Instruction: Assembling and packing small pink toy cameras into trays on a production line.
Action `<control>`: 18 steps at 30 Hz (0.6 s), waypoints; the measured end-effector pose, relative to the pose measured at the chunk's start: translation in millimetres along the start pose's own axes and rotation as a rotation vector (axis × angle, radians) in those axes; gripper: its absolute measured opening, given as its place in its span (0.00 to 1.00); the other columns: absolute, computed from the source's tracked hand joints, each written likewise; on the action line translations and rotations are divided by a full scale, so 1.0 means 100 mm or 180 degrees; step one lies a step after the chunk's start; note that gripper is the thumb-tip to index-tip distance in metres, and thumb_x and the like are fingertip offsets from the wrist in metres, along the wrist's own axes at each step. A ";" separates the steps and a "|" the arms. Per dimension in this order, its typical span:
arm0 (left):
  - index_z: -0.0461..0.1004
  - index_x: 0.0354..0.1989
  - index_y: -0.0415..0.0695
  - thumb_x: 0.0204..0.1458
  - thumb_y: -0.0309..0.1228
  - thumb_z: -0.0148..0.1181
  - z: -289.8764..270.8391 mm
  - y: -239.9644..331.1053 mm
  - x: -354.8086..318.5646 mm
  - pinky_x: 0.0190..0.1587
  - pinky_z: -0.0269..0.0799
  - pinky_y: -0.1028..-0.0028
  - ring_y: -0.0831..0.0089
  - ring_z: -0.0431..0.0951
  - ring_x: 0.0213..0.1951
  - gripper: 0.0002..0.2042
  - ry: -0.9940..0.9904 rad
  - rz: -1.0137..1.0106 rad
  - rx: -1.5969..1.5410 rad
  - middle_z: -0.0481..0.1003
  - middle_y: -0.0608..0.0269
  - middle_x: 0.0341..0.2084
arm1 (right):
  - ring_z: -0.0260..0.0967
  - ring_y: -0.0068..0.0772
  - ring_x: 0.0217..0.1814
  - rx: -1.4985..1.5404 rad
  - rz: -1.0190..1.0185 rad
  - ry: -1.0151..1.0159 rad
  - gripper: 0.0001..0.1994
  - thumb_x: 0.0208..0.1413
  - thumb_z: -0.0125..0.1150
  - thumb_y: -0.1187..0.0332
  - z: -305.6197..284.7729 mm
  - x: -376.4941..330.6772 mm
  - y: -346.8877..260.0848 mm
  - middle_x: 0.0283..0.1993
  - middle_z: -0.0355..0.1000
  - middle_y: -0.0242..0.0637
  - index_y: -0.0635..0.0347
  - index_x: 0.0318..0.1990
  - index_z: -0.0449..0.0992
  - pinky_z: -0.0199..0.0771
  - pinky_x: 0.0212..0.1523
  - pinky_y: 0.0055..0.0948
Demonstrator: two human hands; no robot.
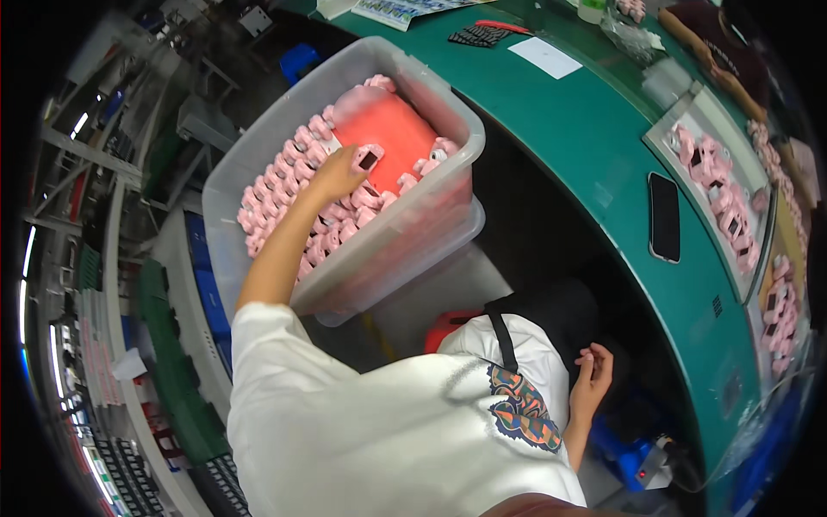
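Observation:
My left hand (338, 175) reaches into a large translucent plastic bin (297, 127) at the upper left. Its fingers are closed at the edge of a pink plastic toy-like piece (370, 158) with a small dark window. Below and left of that hand, many similar pink pieces (274, 191) sit packed in rows. A flat red sheet (394, 129) lies beside them in the bin, with a few more pieces along its edges. By my lap, my right hand (591, 379) hangs loosely with its fingers slightly curled and apart, holding nothing.
A curved green worktable (551, 146) runs along the right, bearing a black phone (664, 215), white paper (545, 58) and a tray (732, 280) of pink pieces. Another person's arm (715, 65) shows at the far upper right. Shelving and blue bins (202, 289) stand at left.

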State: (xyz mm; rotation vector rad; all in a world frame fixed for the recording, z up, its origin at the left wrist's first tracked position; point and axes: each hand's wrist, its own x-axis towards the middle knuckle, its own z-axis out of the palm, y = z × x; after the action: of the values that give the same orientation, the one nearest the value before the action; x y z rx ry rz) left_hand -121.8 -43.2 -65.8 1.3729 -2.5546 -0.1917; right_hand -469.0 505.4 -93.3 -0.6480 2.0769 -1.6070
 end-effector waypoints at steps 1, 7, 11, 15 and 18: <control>0.70 0.60 0.37 0.54 0.39 0.61 0.03 0.06 0.19 0.55 0.74 0.57 0.46 0.77 0.51 0.27 -0.0256 -0.0106 0.0148 0.72 0.38 0.58 | 0.69 0.29 0.39 -0.0036 0.0017 -0.0014 0.11 0.65 0.51 0.75 0.03 -0.01 -0.05 0.43 0.74 0.41 0.66 0.52 0.73 0.72 0.45 0.25; 0.69 0.60 0.33 0.53 0.37 0.62 0.18 0.19 0.46 0.54 0.74 0.59 0.49 0.78 0.50 0.28 -0.0511 -0.0494 -0.0014 0.73 0.41 0.56 | 0.71 0.29 0.40 -0.0220 0.0077 0.0020 0.12 0.64 0.53 0.75 0.04 -0.03 -0.13 0.43 0.75 0.41 0.66 0.54 0.73 0.72 0.46 0.25; 0.70 0.60 0.33 0.54 0.36 0.63 -0.03 0.63 0.49 0.53 0.73 0.64 0.56 0.77 0.48 0.27 -0.0290 -0.0669 -0.1332 0.75 0.46 0.53 | 0.71 0.30 0.41 -0.0228 0.0138 0.0008 0.12 0.65 0.53 0.74 0.11 0.02 -0.16 0.43 0.75 0.42 0.66 0.54 0.73 0.72 0.47 0.25; 0.70 0.60 0.34 0.54 0.35 0.63 -0.31 1.03 0.42 0.51 0.73 0.68 0.64 0.77 0.47 0.26 -0.0178 -0.0759 -0.2926 0.76 0.52 0.49 | 0.72 0.30 0.41 -0.0295 0.0195 -0.0104 0.12 0.65 0.53 0.74 0.11 0.06 -0.26 0.43 0.75 0.42 0.66 0.54 0.73 0.73 0.47 0.25; 0.72 0.57 0.35 0.54 0.33 0.64 -0.46 1.26 0.44 0.49 0.73 0.71 0.70 0.76 0.49 0.23 -0.0267 -0.0525 -0.4043 0.78 0.54 0.45 | 0.72 0.30 0.40 -0.0386 0.0225 -0.0235 0.12 0.66 0.53 0.74 0.11 0.14 -0.39 0.43 0.75 0.42 0.67 0.55 0.73 0.73 0.48 0.25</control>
State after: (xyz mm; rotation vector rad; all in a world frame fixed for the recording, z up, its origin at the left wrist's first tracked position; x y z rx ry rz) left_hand -233.8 -10.8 13.1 0.9686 -1.6427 -1.5592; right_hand -469.1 479.8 -58.4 -0.6567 2.1309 -1.4065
